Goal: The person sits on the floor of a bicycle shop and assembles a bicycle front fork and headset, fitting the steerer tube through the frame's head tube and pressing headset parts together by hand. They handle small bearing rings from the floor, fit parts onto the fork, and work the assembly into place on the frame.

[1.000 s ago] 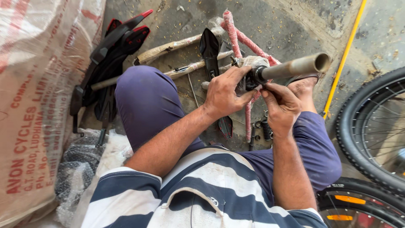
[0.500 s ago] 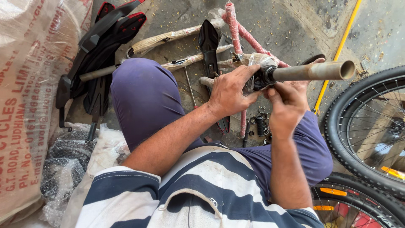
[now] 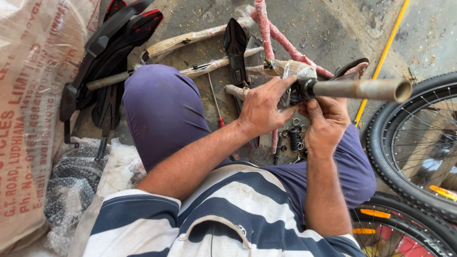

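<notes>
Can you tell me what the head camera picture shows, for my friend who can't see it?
A seated person's left hand and right hand work on a black fitting at the end of a grey metal tube. Below lie a wrapped pink bicycle frame, small metal parts and a screwdriver; bicycle wheels stand at right.

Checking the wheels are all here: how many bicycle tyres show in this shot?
2. One tyre stands at the right edge, spokes showing. The second tyre lies in the bottom right corner, with orange reflectors. Others may be hidden outside the view.
</notes>
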A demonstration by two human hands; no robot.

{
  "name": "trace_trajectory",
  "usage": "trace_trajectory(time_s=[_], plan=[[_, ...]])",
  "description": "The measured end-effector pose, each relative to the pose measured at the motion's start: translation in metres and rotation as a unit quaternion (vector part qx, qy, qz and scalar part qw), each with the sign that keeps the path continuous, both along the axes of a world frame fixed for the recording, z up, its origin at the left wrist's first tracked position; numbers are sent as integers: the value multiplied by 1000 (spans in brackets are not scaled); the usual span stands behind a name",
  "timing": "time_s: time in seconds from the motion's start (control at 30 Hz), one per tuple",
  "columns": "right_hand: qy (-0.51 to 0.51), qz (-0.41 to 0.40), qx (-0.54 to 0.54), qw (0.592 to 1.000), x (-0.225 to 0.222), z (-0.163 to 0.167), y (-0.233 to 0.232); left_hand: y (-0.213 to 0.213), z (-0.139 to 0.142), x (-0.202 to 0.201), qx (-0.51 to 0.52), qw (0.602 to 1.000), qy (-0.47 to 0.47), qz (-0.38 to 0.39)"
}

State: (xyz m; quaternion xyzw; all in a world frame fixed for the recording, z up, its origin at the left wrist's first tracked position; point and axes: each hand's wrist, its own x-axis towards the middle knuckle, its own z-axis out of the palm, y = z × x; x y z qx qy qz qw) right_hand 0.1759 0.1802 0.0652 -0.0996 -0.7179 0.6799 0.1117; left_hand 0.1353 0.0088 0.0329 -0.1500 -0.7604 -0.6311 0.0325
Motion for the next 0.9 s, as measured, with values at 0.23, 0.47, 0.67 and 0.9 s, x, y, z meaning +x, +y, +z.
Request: trace_trajectory(time_s=[0.23,0.47,0.67,0.9], plan=[[-22,-22,-82,996,28,-20,29,17,-9,19,66,998,-21,-5],[0,8,-133,991,20,-14,24,26,-12,25,37,998,-28,-37],[11,6,-100,995,18,-12,19,26,-9,22,39,998,-34,-40],[8,-31,-80,996,28,-34,41,20,0,14,18,998,-28,-61]])
